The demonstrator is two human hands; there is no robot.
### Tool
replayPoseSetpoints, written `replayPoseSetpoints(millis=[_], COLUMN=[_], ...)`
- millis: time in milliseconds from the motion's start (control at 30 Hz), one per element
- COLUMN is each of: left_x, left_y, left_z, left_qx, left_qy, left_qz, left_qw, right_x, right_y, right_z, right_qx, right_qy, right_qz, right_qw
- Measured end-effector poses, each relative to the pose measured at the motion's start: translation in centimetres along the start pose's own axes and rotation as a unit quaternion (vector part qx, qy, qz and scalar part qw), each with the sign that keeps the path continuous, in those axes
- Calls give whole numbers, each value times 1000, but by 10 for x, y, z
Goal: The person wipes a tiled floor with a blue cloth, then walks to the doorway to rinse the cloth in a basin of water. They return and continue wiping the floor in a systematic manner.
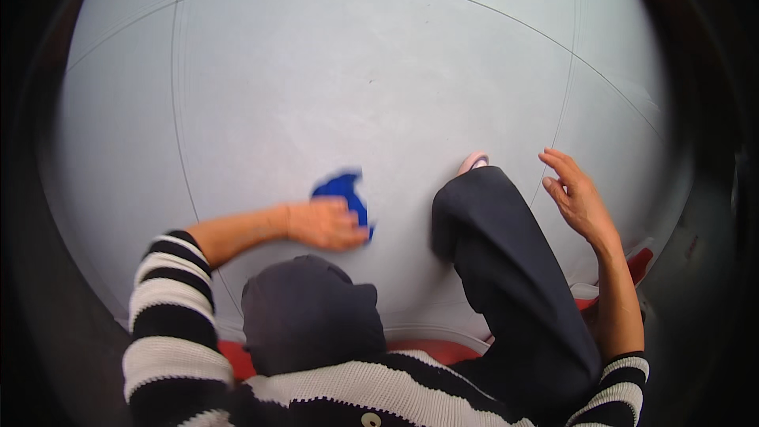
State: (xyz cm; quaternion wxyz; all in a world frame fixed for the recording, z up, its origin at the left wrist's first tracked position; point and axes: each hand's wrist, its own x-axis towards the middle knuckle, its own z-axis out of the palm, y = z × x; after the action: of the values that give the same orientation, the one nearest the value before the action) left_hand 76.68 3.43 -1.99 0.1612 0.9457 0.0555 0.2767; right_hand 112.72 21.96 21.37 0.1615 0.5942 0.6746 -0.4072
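My left hand [329, 224] lies over a crumpled blue cloth [350, 193] on a pale grey, smooth panelled surface [356, 89]. Its fingers are slightly blurred and rest on the cloth's lower part; some of the cloth sticks out above and to the right of them. Past my raised knee, on the right, my right hand [572, 193] is held with thumb and fingers apart and nothing between them. Whether it touches the surface cannot be told.
My knees in dark trousers [504, 237] rise between my hands and below the left one. A pale pink shoe [474, 161] shows beyond the right knee. Thin seams [178, 101] cross the surface. Red parts [640, 264] with a pale edge lie along the near side and right.
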Motion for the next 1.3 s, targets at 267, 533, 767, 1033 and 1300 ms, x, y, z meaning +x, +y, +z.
replayPoseSetpoints(millis=[267, 533, 767, 1033, 1300], left_x=[73, 30, 142, 235, 114], left_y=[-50, -341, -247, -132, -132], left_z=[44, -50, -52, -31, 47], left_qx=[-38, 187, -542, -492, -246], left_qy=[-43, 213, 548, 362, 146], left_qz=[-131, -631, -445, -558, -713], left_qw=[990, 722, 456, 562, 640], right_x=[-29, 11, 40, 103, 68], right_y=[20, 67, 69, -9, 174], right_z=[2, 19, 39, 84, 131], right_qx=[-18, 23, 224, 689, 692], right_qy=[-36, 30, 97, -39, 80], right_qz=[59, -14, -66, -164, -70], right_qw=[997, 999, 967, 705, 714])
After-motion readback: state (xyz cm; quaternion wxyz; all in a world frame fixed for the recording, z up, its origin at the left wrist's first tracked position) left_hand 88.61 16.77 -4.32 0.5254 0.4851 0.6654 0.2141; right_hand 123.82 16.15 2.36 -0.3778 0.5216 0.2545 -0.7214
